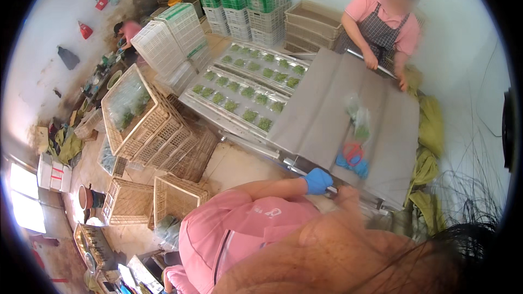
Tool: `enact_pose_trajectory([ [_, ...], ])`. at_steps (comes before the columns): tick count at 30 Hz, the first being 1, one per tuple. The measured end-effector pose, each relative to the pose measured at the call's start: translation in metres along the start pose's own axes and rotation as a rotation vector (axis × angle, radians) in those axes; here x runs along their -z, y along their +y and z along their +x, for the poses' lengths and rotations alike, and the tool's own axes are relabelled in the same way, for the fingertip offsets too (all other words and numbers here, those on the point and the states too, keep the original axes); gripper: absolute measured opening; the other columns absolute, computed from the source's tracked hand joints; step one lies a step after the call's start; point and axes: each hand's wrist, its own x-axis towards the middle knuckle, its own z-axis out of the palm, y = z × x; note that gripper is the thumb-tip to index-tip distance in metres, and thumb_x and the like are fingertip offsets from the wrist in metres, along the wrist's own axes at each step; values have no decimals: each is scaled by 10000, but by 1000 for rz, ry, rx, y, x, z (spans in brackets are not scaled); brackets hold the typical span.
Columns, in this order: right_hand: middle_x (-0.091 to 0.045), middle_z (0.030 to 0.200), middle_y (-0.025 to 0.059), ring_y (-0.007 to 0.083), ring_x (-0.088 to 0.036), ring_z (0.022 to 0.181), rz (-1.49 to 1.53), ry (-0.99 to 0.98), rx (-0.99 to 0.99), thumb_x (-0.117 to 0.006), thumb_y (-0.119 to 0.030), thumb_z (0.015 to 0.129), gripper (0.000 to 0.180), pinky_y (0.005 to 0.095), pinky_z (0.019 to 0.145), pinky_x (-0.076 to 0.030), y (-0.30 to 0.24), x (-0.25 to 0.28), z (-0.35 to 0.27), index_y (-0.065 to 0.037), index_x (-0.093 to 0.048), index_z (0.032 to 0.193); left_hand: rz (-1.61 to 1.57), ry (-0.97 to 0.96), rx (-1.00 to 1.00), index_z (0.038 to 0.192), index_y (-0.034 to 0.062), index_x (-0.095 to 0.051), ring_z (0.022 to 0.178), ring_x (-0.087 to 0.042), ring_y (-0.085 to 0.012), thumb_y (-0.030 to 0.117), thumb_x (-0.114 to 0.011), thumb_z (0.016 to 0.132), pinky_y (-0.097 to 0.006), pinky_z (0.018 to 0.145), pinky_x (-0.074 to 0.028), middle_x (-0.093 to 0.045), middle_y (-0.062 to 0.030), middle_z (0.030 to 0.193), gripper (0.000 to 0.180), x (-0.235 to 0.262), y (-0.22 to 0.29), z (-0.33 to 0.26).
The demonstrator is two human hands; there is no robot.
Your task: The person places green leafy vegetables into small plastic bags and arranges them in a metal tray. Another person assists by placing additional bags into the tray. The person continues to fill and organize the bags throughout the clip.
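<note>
- Centrally, the left arm reaches in from a pink sleeve [245,237], nearly straight, ending in a blue-gloved left hand [317,181] on a silvery metal bar [296,170] along the table's near edge.
- Its fingers look curled around that bar, which shows on both sides of the glove.
- Just beside it, the right hand [347,196] sits at the same edge; I cannot tell whether its fingers grip or merely rest.
- A large, blurred close form fills the bottom, hiding part of the right arm; loose dark hairs [468,239] cross the lower right corner.
- Opposite, a co-worker [376,27] has both hands at another bar [355,54]; the table cuts off the lower body.
- Between them lies a smooth grey sheet [321,100] with soft creases, covering the table's right part.
- On it lie a cloudy plastic bag [359,121], a red loop [353,153] and a crumpled blue item [359,170], hard to identify.
- Left of the sheet, feathery green clumps [248,92] sit in rows on shiny film.
- Slatted tan crates [163,144] stand stacked further left.
</note>
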Motion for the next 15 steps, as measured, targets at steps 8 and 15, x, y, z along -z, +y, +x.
enact_pose_trajectory([
  [8, -685, 739, 168, 358, -681, 728, -29, -40, -139, -683, -272, 718, 190, 464, 635, -537, 37, -62, -1, -107, -730, 802, -96, -310, 59, 807, 77, -734, 746, -689, -370, 223, -633, 746, -464, 670, -551, -694, -179, 777, 188, -43, 4, 29],
  [15, -686, 781, 180, 370, -679, 729, 44, -200, -91, -673, -272, 747, 222, 467, 653, -537, 37, -45, 3, -82, -717, 853, -226, -341, 33, 939, 87, -736, 844, -681, -374, 298, -686, 757, -460, 752, -549, -704, -165, 879, 282, -46, 3, 24],
])
